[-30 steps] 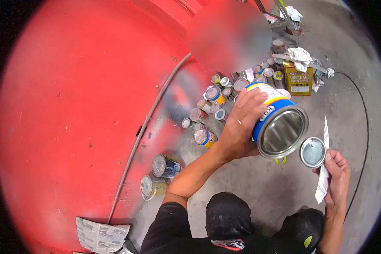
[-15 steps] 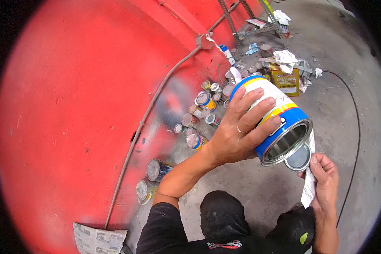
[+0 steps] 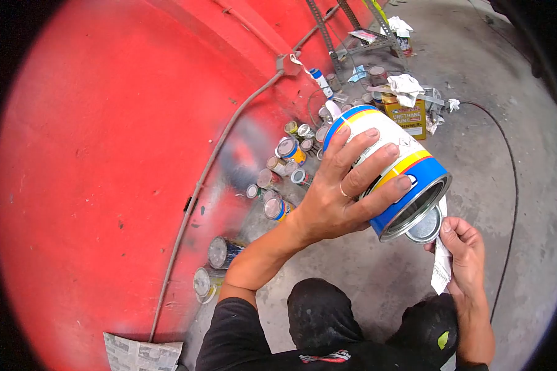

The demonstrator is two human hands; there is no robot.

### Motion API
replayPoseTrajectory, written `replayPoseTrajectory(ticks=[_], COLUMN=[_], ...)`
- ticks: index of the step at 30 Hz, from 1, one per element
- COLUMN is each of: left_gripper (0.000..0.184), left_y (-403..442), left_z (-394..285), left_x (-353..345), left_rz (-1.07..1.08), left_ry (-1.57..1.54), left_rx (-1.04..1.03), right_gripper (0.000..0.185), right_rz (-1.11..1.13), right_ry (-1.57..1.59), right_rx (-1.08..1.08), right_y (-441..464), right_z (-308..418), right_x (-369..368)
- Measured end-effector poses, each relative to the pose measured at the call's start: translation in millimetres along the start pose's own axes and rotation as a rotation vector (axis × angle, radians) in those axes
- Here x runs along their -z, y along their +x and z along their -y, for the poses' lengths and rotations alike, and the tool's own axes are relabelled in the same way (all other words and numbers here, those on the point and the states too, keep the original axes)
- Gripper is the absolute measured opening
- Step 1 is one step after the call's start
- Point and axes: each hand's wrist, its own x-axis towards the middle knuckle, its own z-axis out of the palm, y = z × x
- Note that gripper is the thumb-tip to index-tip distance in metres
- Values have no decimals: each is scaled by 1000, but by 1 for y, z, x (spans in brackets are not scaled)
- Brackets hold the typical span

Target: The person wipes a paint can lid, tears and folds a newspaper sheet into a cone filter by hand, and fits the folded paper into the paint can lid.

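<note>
Where my feed shows left hand (image 3: 335,199): fingers clamping blue-and-white metal can (image 3: 395,137)
Right hand (image 3: 468,252): fingers pinching round silver lid (image 3: 426,226), white paper (image 3: 441,268)

There are two hands (image 3: 331,201) (image 3: 467,250), one held can (image 3: 397,137), one held lid (image 3: 426,227), one thinner tin (image 3: 407,117).

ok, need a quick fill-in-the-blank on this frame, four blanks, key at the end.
1. The left hand wears a ____ and grips a tilted paint can.
2. The right hand holds a strip of white ____ beside a round metal lid.
3. The label on the gold thinner tin reads ____ PAINT.
4. The wall is mostly ____.

Missing: ring; paper; URETHANE; red.
</note>
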Motion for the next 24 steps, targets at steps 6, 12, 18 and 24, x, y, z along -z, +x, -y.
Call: replayPoseTrajectory(ticks=[6,12,18,24], left_gripper=[66,66,68,69], left_y=[3,3,7,8], left_z=[1,-3,-7,-9], left_x=[-1,-1,0,2], left_rz=[52,67,57,53], left_ry=[92,97,114,133], left_rx=[-81,-81,-104,-130], right_gripper=[16,15,13,12], right_rz=[20,21,39,37], right_ry=[5,8,12,21], right_rx=[-1,-16,-23,-8], right_y=[2,2,2,2], right_z=[-2,0,0,-1], right_x=[2,2,3,2])
